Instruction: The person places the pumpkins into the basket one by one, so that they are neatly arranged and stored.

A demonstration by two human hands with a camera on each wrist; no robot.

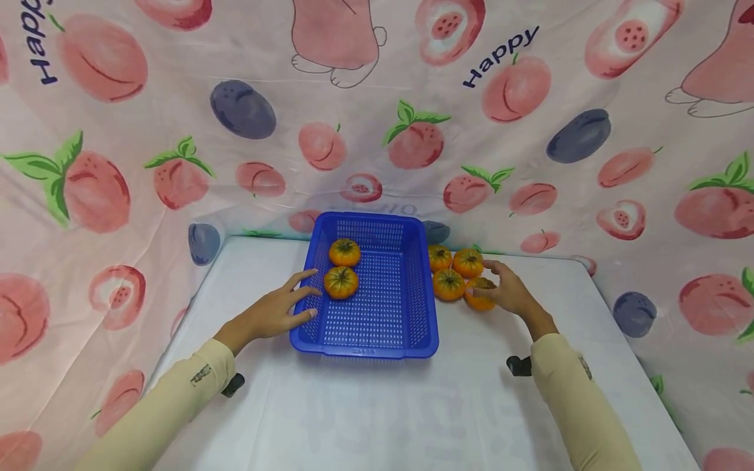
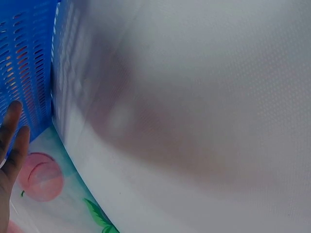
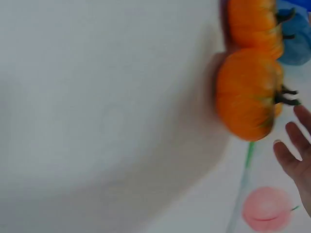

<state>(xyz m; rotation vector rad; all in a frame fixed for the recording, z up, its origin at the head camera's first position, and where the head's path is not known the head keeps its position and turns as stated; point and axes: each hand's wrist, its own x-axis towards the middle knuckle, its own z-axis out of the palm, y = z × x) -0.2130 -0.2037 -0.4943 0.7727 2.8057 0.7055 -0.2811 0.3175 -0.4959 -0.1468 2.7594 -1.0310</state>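
A blue plastic basket (image 1: 377,351) with slotted walls stands on the table. Two small orange pumpkins, one (image 1: 344,252) behind the other (image 1: 340,282), sit along its left side. My left hand (image 1: 277,313) is at the basket's left rim with fingers spread; in the left wrist view its fingertips (image 2: 19,141) are beside the slotted wall. Right of the basket, several more pumpkins (image 1: 448,285) are bunched together. My right hand (image 1: 508,288) reaches over the nearest right pumpkin (image 1: 480,301), fingers apart. In the right wrist view, the hand (image 3: 299,155) is beside a stemmed pumpkin (image 3: 248,94), not gripping it.
The white table (image 1: 365,418) extends in front of the basket and to both sides. A fruit-printed cloth (image 1: 365,98) hangs behind and along the sides, close to the basket's back rim. Dark devices (image 1: 518,366) sit at both wrists.
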